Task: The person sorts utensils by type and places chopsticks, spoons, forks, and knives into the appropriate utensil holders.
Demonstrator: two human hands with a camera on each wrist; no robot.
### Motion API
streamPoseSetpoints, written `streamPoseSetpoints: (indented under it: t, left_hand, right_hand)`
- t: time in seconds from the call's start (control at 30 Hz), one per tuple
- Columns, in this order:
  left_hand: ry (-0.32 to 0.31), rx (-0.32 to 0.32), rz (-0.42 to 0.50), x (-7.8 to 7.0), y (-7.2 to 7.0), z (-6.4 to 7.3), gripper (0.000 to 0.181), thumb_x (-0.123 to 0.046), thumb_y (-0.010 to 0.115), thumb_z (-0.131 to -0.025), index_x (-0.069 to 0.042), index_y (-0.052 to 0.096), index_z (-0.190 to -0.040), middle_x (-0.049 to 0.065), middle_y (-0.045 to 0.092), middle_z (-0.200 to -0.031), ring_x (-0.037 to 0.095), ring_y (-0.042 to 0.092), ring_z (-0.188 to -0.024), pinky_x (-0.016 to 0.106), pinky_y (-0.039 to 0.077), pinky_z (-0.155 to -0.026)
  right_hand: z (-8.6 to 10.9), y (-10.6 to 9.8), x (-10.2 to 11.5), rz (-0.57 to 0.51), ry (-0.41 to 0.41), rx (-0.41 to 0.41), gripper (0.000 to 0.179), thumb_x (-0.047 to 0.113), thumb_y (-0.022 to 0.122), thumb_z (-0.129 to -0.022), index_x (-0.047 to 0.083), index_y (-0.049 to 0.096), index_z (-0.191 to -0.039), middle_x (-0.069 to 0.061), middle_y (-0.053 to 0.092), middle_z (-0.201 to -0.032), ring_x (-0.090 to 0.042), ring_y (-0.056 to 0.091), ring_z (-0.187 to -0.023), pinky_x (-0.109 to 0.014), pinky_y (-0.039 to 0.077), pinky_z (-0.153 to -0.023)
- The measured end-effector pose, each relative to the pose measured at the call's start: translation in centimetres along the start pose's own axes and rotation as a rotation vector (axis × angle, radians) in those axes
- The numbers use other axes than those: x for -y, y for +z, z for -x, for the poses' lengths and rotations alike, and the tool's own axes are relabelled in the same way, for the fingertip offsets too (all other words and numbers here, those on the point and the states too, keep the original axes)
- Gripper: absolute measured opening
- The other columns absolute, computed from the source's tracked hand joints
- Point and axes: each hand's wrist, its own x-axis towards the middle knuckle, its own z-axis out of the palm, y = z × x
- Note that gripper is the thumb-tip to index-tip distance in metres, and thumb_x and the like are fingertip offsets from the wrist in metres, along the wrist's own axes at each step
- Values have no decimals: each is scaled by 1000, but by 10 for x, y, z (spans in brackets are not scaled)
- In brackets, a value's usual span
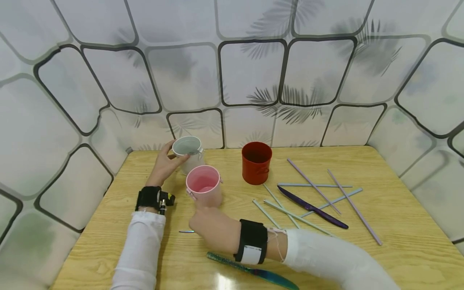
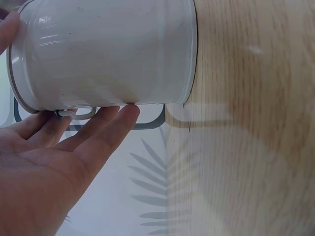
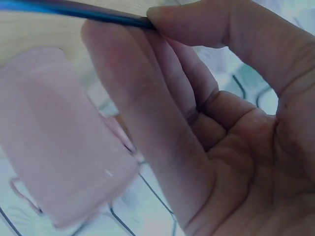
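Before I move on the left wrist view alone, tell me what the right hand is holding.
Observer: The right hand pinches a slim blue item.
Operator: Now report what stands beside the white bucket.
Observer: A pink bucket, to its right and nearer the person.
Operator: Check farther right, past the pink one.
Observer: A red bucket stands upright there, set farther back than the pink one.
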Motion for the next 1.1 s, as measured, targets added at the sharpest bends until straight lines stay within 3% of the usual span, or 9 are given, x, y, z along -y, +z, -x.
streamPoseSetpoints:
  t: [0.17,0.33,0.43,0.5,0.67,0.83,0.93,1.03,1.1]
  left_hand:
    - [6,-4,-12,2,0,-1,82,-23,74,-97,-8,28,-163,21,30,-163,48,41,-140,55,46,-108]
    - [1,0,-10,3,0,-2,82,-24,75,-96,-9,28,-162,21,30,-162,49,41,-140,56,47,-107]
    - [0,6,-5,3,0,-1,82,-24,74,-97,-9,28,-163,21,30,-163,49,41,-140,56,47,-107]
    - [5,6,2,3,0,-1,82,-24,74,-97,-9,28,-163,21,30,-163,49,41,-140,56,46,-108]
    - [23,8,13,3,0,-1,81,-21,74,-97,-8,28,-163,22,30,-162,49,40,-141,57,43,-110]
    - [34,2,-3,1,1,0,80,-22,73,-97,-9,29,-162,21,32,-161,47,41,-141,57,43,-110]
    - [77,-8,4,0,2,0,76,-15,72,-97,-3,31,-160,25,34,-159,47,39,-141,57,41,-112]
    - [109,-7,-6,-1,1,1,73,-12,70,-98,1,32,-159,29,34,-158,48,38,-142,57,39,-113]
    - [96,-6,-10,2,0,-1,74,-12,70,-97,1,31,-159,28,34,-158,48,40,-140,56,42,-111]
  right_hand:
    - [10,-20,7,77,-2,-39,20,2,75,-87,21,70,-81,13,55,-68,0,48,-66,-16,37,-55]
    - [14,-53,12,168,24,4,8,18,78,-90,21,71,-94,11,65,-81,-4,57,-74,-20,46,-63]
    - [15,-73,12,86,75,21,15,22,81,-90,18,70,-100,9,67,-87,-7,60,-79,-23,50,-71]
    - [17,-84,10,-2,101,-15,15,19,80,-90,16,69,-99,8,65,-86,-7,60,-78,-22,50,-71]
    - [25,-103,4,-211,71,-233,18,1,71,-87,12,58,-85,6,51,-76,-10,52,-72,-17,40,-64]
    - [27,-115,0,-293,28,-498,23,-8,66,-80,11,54,-81,4,46,-74,-11,48,-70,-18,37,-60]
    - [26,-118,-3,-328,2,-644,23,-11,64,-78,9,54,-82,2,46,-75,-10,46,-68,-17,35,-58]
    - [21,-120,-8,-364,-30,-759,22,-13,64,-79,7,55,-85,0,48,-77,-9,47,-67,-13,36,-58]
    - [16,-120,-14,-387,-59,-835,21,-13,64,-80,6,56,-86,-1,50,-78,-10,50,-68,-12,40,-60]
